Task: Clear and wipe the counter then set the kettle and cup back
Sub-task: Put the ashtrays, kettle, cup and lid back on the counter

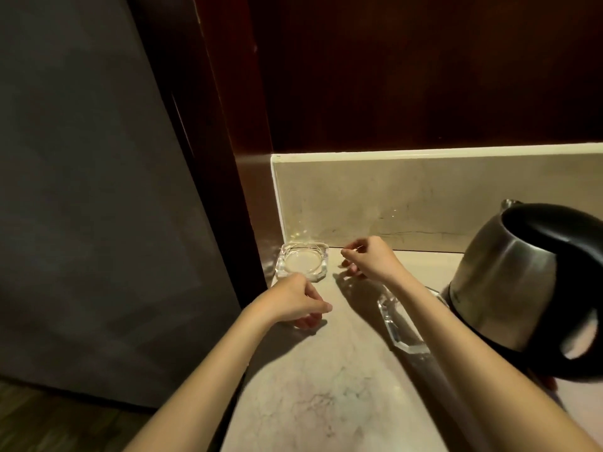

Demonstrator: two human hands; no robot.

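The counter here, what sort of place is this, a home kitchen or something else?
Probably a hotel room's tea corner, not a full kitchen. A steel electric kettle stands on a marble counter beside a glass ashtray, under dark wood panelling.

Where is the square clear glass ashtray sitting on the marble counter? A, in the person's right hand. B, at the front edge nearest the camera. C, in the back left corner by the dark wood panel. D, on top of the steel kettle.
C: the square clear glass ashtray sits in the counter's back left corner, against the dark wood panel.
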